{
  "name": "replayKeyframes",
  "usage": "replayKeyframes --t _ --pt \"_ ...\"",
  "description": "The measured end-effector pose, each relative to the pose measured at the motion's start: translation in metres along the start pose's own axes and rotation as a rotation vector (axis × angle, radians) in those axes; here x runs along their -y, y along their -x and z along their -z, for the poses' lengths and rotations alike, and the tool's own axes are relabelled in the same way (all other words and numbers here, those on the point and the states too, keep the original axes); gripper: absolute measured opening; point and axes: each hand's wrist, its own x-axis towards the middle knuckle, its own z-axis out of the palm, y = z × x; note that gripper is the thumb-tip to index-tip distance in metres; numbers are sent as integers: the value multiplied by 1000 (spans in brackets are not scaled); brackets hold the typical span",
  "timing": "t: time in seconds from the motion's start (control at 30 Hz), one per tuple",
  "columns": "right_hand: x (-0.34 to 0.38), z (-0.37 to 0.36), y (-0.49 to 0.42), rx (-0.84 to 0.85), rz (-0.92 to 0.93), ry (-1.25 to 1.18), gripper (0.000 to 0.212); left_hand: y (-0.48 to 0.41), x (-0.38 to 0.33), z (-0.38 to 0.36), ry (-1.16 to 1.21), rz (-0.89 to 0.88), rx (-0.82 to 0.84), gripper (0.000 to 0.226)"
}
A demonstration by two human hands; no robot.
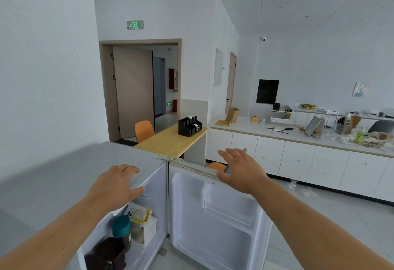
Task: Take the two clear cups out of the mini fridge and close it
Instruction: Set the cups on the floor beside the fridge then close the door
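Note:
The grey mini fridge (64,176) stands at lower left with its white door (213,222) swung wide open to the right. My left hand (115,186) hovers with spread fingers over the fridge's top front edge and holds nothing. My right hand (241,169) is flat and open at the top edge of the door. Inside the fridge I see a teal-capped bottle (121,227), a bread bag (141,225) and a dark object (108,252). No clear cups show in view.
A wooden table (168,141) with a black organiser (189,127) and orange chairs (144,130) stands behind the fridge. A long white counter (298,141) with clutter runs along the right. Grey floor tiles (319,227) lie right of the door. An open doorway (147,90) is at the back.

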Motion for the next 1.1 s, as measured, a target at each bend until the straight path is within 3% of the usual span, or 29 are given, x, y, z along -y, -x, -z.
replayKeyframes --t 0.37,0.57,0.77,1.1 --pt "-32 -53 10 153 -99 10 82 19 31 -34 41 34 41 59" --pt "-42 -74 18 246 -170 18 77 18 35 -39 121 37 -12 42" --pt "-35 -81 34 123 -158 -2 51 15 40 -46 170 57 -62 23" --pt "-5 -71 42 82 -123 -36 48 16 41 -47 149 44 -93 17"
